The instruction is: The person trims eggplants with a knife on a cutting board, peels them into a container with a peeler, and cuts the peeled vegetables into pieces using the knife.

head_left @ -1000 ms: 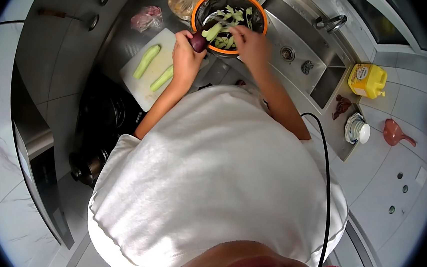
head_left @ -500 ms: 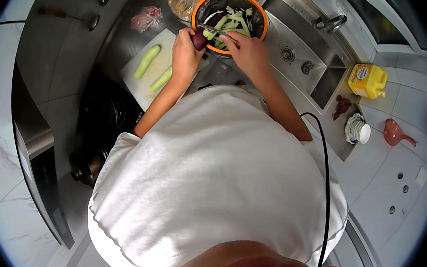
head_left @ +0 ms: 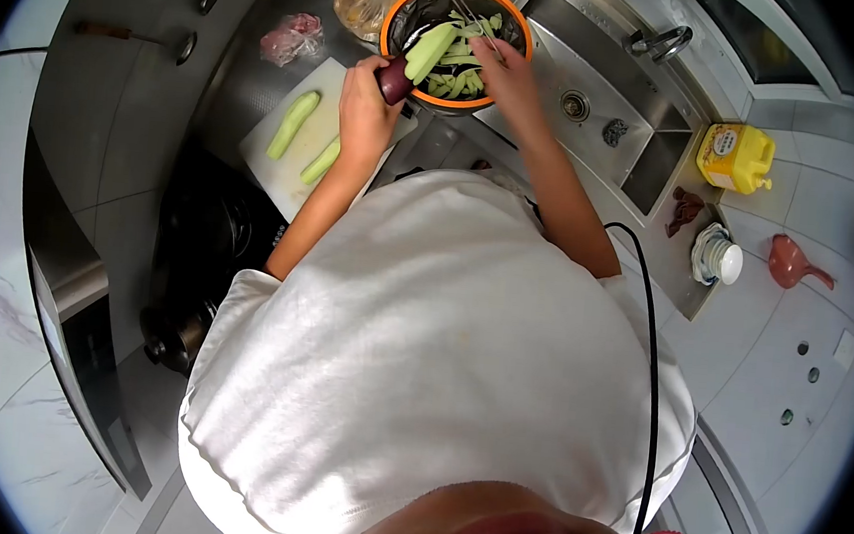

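Steel counter [head_left: 235, 91] is running beside a sink [head_left: 563, 62], and a bin [head_left: 526, 49] is standing close to both, its orange rim opening beneath the hands, probably so that strips [head_left: 453, 84] are collecting inside rather than scattering. The left hand [head_left: 367, 117] is gripping the eggplant [head_left: 430, 52] by its purple end, its fingers curling around the skin, seemingly to be leaving the pale, peeled length free over the bin. That length is lying beyond the fingertips, pointing away from the body. The right hand [head_left: 510, 81] is holding a metal peeler [head_left: 464, 13], fingers closing on its handle; whether its blade is touching the eggplant, I cannot tell. Two peeled pieces [head_left: 293, 124] are resting on the cutting board [head_left: 324, 110], apparently being kept off the counter.
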A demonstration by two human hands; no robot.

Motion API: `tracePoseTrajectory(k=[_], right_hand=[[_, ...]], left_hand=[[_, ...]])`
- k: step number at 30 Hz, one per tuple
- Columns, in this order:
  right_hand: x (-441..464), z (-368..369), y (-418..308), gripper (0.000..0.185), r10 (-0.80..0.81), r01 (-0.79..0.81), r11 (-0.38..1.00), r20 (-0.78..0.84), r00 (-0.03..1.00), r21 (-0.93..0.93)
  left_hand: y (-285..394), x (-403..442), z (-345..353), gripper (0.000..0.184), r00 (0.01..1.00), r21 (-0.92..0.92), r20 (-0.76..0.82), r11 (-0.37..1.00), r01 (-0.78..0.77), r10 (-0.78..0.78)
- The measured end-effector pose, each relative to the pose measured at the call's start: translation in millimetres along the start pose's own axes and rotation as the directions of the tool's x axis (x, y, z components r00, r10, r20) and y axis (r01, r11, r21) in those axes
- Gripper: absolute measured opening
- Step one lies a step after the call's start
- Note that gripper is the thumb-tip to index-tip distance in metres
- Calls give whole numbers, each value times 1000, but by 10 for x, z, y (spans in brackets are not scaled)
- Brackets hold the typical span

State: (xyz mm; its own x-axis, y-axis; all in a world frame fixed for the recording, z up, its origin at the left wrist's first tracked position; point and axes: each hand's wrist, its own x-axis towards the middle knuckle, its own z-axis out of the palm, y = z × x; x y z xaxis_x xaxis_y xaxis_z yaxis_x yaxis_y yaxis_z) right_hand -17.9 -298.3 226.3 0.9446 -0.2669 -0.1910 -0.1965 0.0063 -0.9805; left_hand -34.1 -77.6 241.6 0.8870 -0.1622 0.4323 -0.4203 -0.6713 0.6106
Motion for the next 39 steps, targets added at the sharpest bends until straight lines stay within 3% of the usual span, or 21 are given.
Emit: tracePoseTrajectory(k=[1,3,4,9,11,12,13,15,16,18,19,20,22,23,25,29,31,33,34,35,39], right_hand=[[8,59,-2,43,1,-1,1000,-3,1000,3],[19,152,-69,42,298,-371,887,272,915,276],[-22,209,-163,32,356,-461,805,318,879,372],[-5,125,-276,29,281,-509,732,480,831,452],[5,88,-285,26,256,-470,776,469,845,422],[-6,108,-342,28,261,-439,825,449,854,356],[27,95,-329,28,261,-441,826,455,851,352],[154,33,-286,38,287,-453,859,508,812,239],[197,25,-260,38,286,-452,860,510,811,237],[250,11,-195,54,197,-184,978,145,970,-95],[280,-46,-163,54,196,-183,978,147,970,-96],[302,-136,-129,61,90,-64,952,71,993,-299],[207,-199,-202,67,-75,37,772,-33,997,-634],[160,-244,-198,67,-72,37,771,-29,997,-636],[120,-345,-237,56,-157,83,511,3,988,-856],[-121,-338,-480,42,-108,106,385,69,992,-917],[-263,-258,-574,34,-246,347,609,247,937,-713],[-392,-149,-538,31,-310,446,624,321,895,-641],[-419,-126,-497,27,-377,541,630,389,840,-557],[-416,-131,-421,27,-378,540,631,387,841,-557],[-236,-166,-253,27,-405,487,598,284,869,-637]], left_hand=[[21,-6,8,59,1000,1,3,1000,-2,2],[73,-16,39,61,995,-48,-3,993,-103,103],[110,-26,60,63,992,-56,-2,991,-124,124],[195,60,31,67,991,-90,34,988,-127,130],[185,129,9,65,923,-310,351,911,273,-158],[141,190,47,63,932,-529,354,805,268,-77],[79,196,11,63,933,-528,350,805,269,-83],[30,275,-110,56,643,-408,728,604,685,-237],[33,271,-134,52,661,-395,708,636,662,-249],[0,232,-213,53,668,-316,684,706,633,-293],[-22,225,-248,54,677,-229,657,768,598,-331],[-42,209,-273,54,678,-229,656,768,599,-332],[-68,160,-302,57,760,-67,523,871,487,-385],[-74,143,-303,57,758,-67,523,868,492,-389],[-60,177,-321,59,759,-44,468,846,531,-452],[-28,231,-299,60,798,-22,387,860,510,-463],[-79,231,-251,59,801,-59,392,857,512,-452],[-107,256,-226,59,806,-94,400,855,510,-436],[-111,288,-223,58,738,-165,489,781,602,-466],[-108,306,-221,58,663,-220,576,690,689,-478],[-91,230,-217,57,704,-291,550,686,666,-450]])
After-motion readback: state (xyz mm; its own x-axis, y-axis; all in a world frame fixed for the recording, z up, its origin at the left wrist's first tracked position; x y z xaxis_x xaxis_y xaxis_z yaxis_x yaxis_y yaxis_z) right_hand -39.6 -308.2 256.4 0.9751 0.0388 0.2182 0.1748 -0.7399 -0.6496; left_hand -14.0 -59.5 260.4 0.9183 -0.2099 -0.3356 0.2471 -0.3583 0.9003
